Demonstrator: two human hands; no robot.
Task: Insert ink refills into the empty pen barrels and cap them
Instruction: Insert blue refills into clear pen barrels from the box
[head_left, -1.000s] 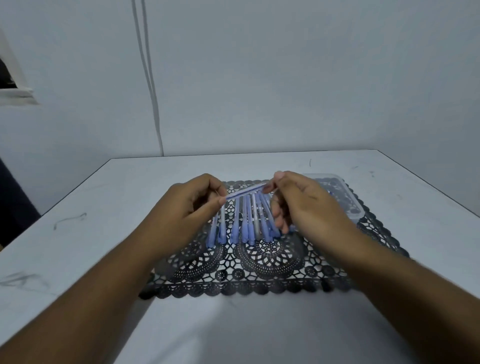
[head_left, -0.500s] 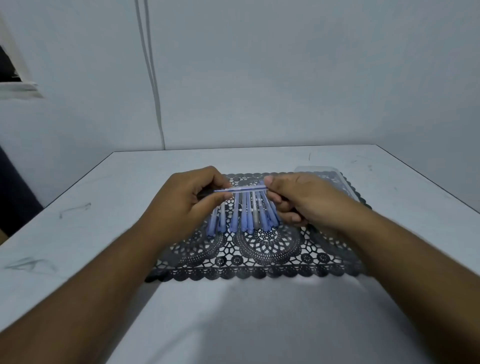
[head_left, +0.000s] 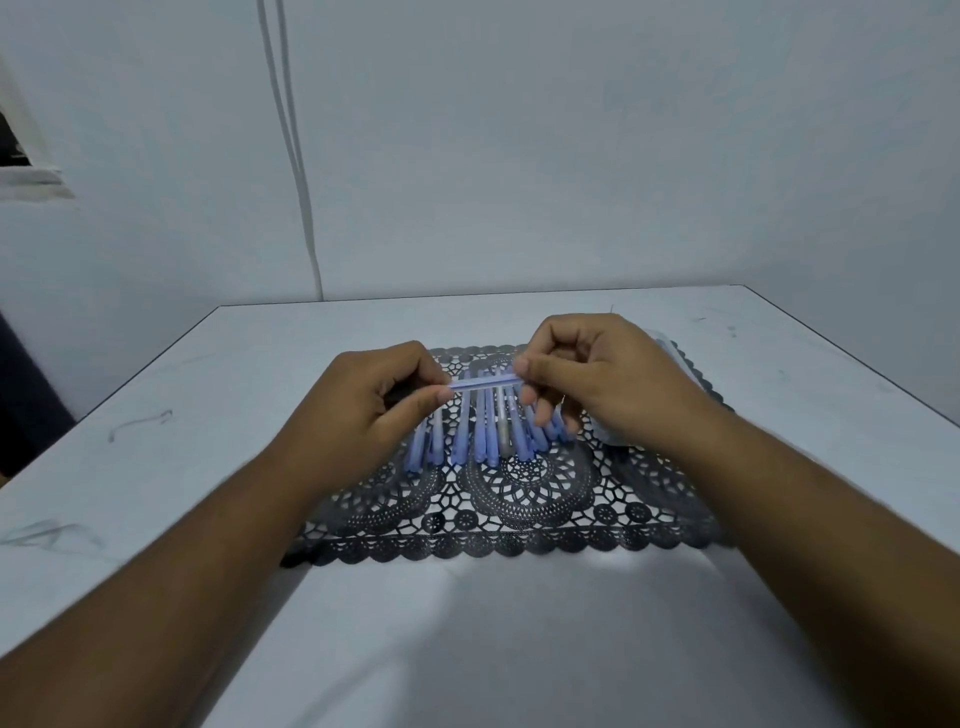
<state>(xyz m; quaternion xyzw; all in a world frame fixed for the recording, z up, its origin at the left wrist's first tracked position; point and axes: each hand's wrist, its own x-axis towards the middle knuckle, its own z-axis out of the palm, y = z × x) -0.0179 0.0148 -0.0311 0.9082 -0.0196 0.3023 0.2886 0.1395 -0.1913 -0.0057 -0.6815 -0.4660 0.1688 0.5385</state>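
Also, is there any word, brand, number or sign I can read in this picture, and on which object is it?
None can be read.
Held pen: no legible print; it is blurred.
Pens on the mat: too small and blurred to show any marking.
Table: only scuff marks, no letters.

pen (head_left: 485, 383): pale blue, level, raised above the mat (head_left: 524, 499) | pens (head_left: 488, 431): blue, fanned flat on mat's middle
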